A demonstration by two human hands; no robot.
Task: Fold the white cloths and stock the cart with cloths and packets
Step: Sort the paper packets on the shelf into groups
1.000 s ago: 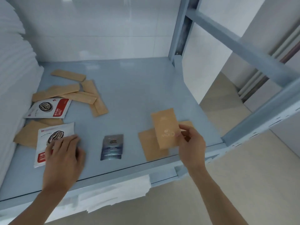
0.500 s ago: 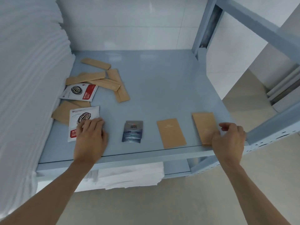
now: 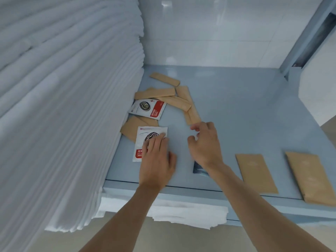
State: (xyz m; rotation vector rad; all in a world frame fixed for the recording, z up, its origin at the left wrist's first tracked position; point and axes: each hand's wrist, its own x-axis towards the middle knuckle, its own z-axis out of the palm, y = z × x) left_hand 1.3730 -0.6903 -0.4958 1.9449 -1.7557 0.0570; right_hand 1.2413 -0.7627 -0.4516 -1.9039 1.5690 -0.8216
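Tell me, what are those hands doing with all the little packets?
A person is sorting packets on a blue cart shelf. The left hand rests on a white coffee packet. The right hand reaches toward a pile of tan stick sachets, holding nothing. Two tan envelopes lie near the front edge, and folded white cloths are stacked on the left.

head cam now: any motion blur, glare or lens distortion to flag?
Head view: the right hand is motion-smeared at the fingers, the left hand sharper on the white coffee packet; soft glare patches on the tiled wall and the shelf; wide-angle bending curves the stacked white cloths; text on the brown packets is unreadable.
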